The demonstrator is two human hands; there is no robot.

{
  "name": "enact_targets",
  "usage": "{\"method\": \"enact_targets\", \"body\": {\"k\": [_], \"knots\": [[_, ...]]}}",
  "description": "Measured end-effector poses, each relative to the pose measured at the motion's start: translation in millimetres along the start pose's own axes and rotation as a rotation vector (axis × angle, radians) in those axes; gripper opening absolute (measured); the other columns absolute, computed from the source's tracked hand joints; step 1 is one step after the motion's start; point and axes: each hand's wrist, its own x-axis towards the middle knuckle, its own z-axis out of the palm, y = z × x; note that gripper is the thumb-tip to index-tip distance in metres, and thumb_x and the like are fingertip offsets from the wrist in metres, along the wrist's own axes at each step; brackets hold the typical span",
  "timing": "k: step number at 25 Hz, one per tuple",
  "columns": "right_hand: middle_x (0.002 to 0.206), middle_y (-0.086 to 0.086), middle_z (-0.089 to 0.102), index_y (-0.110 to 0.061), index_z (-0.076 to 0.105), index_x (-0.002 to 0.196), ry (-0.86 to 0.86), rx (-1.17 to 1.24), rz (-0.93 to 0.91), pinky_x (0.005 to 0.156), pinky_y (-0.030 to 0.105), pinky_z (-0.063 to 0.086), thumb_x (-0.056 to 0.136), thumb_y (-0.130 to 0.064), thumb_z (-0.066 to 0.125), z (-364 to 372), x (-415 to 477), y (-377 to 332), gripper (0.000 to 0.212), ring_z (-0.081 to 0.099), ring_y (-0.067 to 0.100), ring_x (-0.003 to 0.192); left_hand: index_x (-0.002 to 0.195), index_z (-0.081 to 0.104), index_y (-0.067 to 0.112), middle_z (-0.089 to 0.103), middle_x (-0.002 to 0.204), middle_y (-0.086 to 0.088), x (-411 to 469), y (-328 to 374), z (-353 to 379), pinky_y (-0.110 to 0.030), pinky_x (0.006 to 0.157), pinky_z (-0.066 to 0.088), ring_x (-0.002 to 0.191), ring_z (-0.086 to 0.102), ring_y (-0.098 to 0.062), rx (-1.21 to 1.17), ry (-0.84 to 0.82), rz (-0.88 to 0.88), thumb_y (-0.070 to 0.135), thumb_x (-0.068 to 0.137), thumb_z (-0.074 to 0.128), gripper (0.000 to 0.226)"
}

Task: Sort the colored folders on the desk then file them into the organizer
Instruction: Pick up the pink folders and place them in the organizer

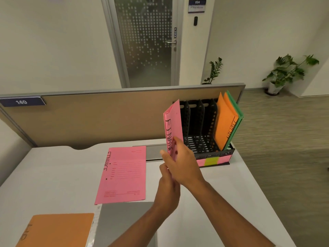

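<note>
Both hands are clamped on one upright pink folder (172,125). The left hand (167,191) grips its bottom edge from below. The right hand (186,164) holds it just above, with fingers curled onto the face marked FINANCE. This folder stands on end, off the desk (53,175), at the left end of the organizer (201,134). Whether its far edge has entered the first slot I cannot tell.

At the near left corner an orange folder (58,230) lies flat, cut off by the frame edge. Just beside it, to the right, lies a grey sheet (124,220) with a punched clear strip along its left edge. Beyond that sheet a second pink folder (124,173), also marked FINANCE, lies flat on the desk, near the hands but apart from them.

The black organizer sits at the far right of the desk against the partition (89,118), which carries a label reading 140 on its left end. Its left and middle slots show only bare black dividers. Orange folders (224,125) lean in the right end, with a green folder (237,111) behind them on the far right. Pink and yellow-green strips (211,161) run along the organizer's front lip.

Behind the partition are a frosted door (146,41) and, further right, two potted plants (288,72).
</note>
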Motion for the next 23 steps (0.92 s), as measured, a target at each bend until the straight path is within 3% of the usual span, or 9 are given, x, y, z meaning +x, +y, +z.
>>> {"method": "enact_targets", "body": {"k": [2,4,7,11,13,15,17,20,23], "knots": [[0.15,-0.008,0.049,-0.032,0.034,0.15,0.035,-0.01,-0.004,0.107,0.042,0.051,0.096,-0.053,0.057,-14.7,3.3,7.7,0.063,0.052,0.014,0.133,0.148,0.036,0.017,0.068,0.128,0.0,4.9,-0.2,18.3,-0.048,0.091,0.063,0.108,0.07,-0.022,-0.035,-0.001,0.038,0.043,0.103,0.053,0.055],[0.151,-0.006,0.049,-0.034,0.028,0.153,0.077,-0.019,0.003,0.103,0.044,0.054,0.096,-0.052,0.057,-31.3,7.7,13.4,0.066,0.055,0.018,0.131,0.142,0.036,0.025,0.07,0.116,0.004,12.1,-0.1,39.3,-0.055,0.081,0.063,0.1,0.071,-0.028,0.001,-0.014,0.036,0.037,0.103,0.049,0.042],[0.138,-0.001,0.059,-0.034,0.017,0.156,0.19,-0.038,-0.049,0.084,0.034,0.062,0.098,-0.042,0.06,-65.9,18.5,17.5,0.073,0.067,0.013,0.106,0.135,0.036,0.028,0.066,0.111,-0.006,21.2,7.5,69.9,-0.048,0.081,0.064,0.094,0.067,-0.032,0.017,-0.057,-0.076,0.04,0.103,0.041,0.035],[0.093,-0.008,0.06,-0.032,0.005,0.16,0.313,-0.176,-0.09,0.047,0.018,0.048,0.097,-0.022,0.059,-118.5,45.6,24.6,0.083,0.06,0.006,0.06,0.134,0.035,0.024,0.056,0.097,-0.011,43.8,21.8,109.4,-0.038,0.065,0.048,0.076,0.049,-0.017,0.115,-0.135,-0.142,0.009,0.107,0.039,0.032],[0.09,0.002,0.06,-0.034,0.009,0.16,0.319,-0.232,-0.079,0.045,0.02,0.046,0.096,-0.018,0.056,-140.0,61.1,31.5,0.08,0.059,0.01,0.058,0.136,0.034,0.026,0.053,0.097,0.001,59.4,30.9,126.8,-0.035,0.062,0.049,0.074,0.049,-0.012,0.193,-0.157,-0.055,-0.004,0.101,0.043,0.047],[0.088,0.007,0.061,-0.031,0.021,0.157,0.325,-0.262,-0.085,0.046,0.02,0.048,0.096,-0.016,0.055,-156.9,74.9,39.1,0.071,0.058,0.012,0.059,0.144,0.032,0.022,0.052,0.108,0.004,76.1,45.3,139.3,-0.018,0.058,0.046,0.076,0.052,-0.01,0.233,-0.181,0.004,-0.005,0.102,0.048,0.053],[0.084,0.005,0.06,-0.028,0.03,0.153,0.339,-0.272,-0.102,0.044,0.013,0.043,0.097,-0.014,0.054,-170.9,87.1,44.9,0.062,0.054,0.008,0.056,0.154,0.027,0.021,0.057,0.122,0.001,96.3,55.6,152.9,-0.011,0.07,0.05,0.087,0.059,-0.011,0.238,-0.189,0.004,0.002,0.105,0.053,0.059],[0.082,0.004,0.055,-0.018,0.039,0.149,0.362,-0.277,-0.159,0.044,0.008,0.039,0.097,-0.008,0.054,-184.6,99.8,50.9,0.055,0.043,-0.002,0.052,0.159,0.022,0.031,0.054,0.15,0.002,119.1,66.8,167.5,-0.031,0.109,0.052,0.129,0.06,-0.016,0.149,-0.165,-0.004,0.011,0.105,0.059,0.069],[0.097,0.014,0.065,-0.017,0.038,0.15,0.389,-0.318,-0.194,0.053,0.005,0.037,0.1,-0.01,0.054,-188.7,115.4,59.9,0.053,0.046,0.004,0.057,0.161,0.02,0.035,0.055,0.152,0.003,142.0,73.9,176.3,-0.041,0.114,0.049,0.135,0.058,-0.02,0.125,-0.143,0.004,0.015,0.104,0.063,0.074]]}}
